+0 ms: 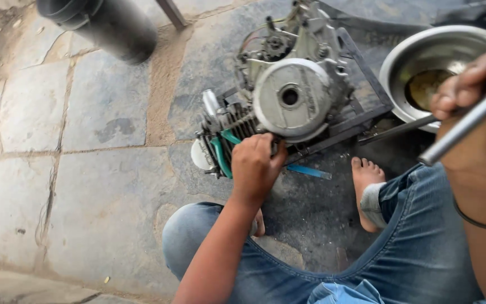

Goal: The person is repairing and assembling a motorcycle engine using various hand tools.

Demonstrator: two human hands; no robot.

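A small grey motorcycle engine (288,90) sits on a dark metal frame (361,112) on the stone floor. My left hand (255,163) is closed around green-handled pliers (220,152) pressed against the engine's finned cylinder (233,126). My right hand (468,84) is raised at the right edge, gripping a long grey metal rod (465,126) that slants down to the left. My bare right foot (367,188) rests beside the frame, and my legs are in blue jeans.
A steel bowl (406,56) with brownish liquid stands behind the frame at the right. A blue-handled tool (309,171) lies on the floor near the engine. A black cylinder (102,22) stands at the top left, and a second thin rod (395,130) lies by the bowl.
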